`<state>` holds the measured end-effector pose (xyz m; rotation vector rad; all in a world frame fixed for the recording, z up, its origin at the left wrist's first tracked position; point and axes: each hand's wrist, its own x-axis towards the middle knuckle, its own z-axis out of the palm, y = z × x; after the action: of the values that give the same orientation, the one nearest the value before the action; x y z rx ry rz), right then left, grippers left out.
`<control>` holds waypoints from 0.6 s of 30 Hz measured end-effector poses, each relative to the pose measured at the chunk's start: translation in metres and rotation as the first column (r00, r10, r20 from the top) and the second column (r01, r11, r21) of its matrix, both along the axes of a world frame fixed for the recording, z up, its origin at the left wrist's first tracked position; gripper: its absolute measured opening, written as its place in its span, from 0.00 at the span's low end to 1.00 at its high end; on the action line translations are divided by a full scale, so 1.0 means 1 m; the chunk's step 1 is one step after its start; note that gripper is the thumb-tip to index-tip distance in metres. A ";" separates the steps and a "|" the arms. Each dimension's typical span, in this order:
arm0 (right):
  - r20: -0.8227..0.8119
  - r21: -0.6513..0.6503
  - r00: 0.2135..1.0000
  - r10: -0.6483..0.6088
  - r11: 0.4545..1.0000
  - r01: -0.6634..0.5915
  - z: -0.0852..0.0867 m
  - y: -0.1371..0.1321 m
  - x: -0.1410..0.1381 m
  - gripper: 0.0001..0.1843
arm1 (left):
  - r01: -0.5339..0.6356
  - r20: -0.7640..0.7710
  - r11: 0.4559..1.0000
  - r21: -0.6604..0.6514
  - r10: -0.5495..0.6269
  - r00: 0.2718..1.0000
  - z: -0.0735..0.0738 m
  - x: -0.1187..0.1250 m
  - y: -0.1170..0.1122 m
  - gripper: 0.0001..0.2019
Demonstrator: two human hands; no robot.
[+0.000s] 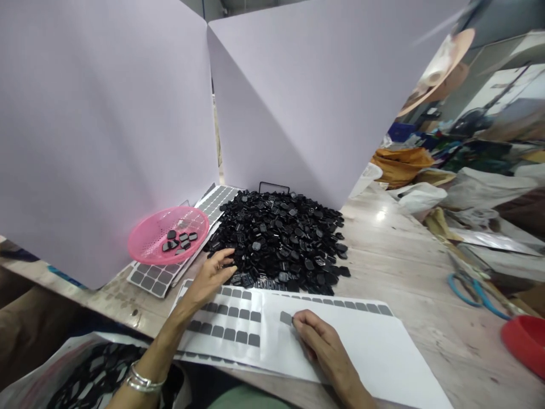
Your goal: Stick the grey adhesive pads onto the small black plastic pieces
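Note:
My right hand (320, 341) pinches a small grey rounded-square sticker (285, 318) by its right edge, just above the white sticker sheet (361, 341). My left hand (212, 277) reaches to the near left edge of a pile of small black plastic pieces (276, 236). Its thumb and fingers are apart, with nothing visible between them. Rows of grey stickers (223, 334) remain on the sheet's left part, beneath my left forearm. Along its far edge runs another row of stickers (349, 305).
A pink basket (142, 233) with several black pieces stands at left on more sticker sheets (149, 278). Pale panels (272, 96) wall the back and left. Blue scissors (479, 292) and a red object (525, 341) lie at right. A bag of black pieces (91, 375) sits below the table edge.

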<state>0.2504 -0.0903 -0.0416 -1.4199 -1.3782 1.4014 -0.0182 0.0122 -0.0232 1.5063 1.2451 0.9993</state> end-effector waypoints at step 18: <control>-0.008 0.006 1.000 0.005 1.000 -0.005 -0.005 0.004 0.001 0.19 | 0.084 -0.652 0.991 0.108 0.007 0.758 -0.029 0.002 -0.004 0.06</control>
<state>0.2511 -0.0862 -0.0463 -1.4066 -1.3799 1.4038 -0.0161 0.0084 -0.0520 2.0807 1.6360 0.5269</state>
